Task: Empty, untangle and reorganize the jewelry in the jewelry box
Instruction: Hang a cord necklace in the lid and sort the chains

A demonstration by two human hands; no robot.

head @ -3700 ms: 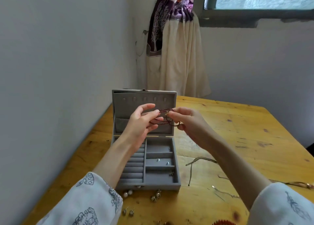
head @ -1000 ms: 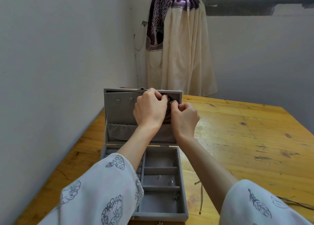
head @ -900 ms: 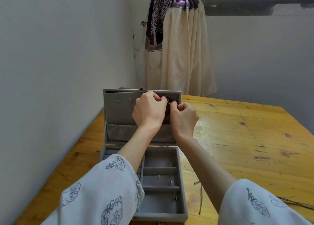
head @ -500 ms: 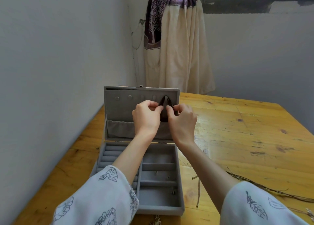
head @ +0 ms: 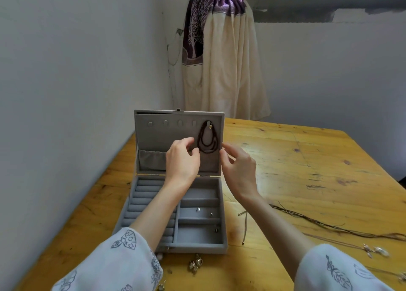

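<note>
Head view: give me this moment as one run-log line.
necklace: hangs on rightmost lid hook | left hand: open, beside it | right hand: open, beside box | more jewelry on table

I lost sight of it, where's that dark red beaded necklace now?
The dark beaded necklace hangs from the rightmost hook inside the jewelry box lid, just above and between the left hand and right hand.

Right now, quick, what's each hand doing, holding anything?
Left hand: open, fingers loosely curled beside the dark cord necklace, holding nothing.
Right hand: open, holding nothing.
</note>
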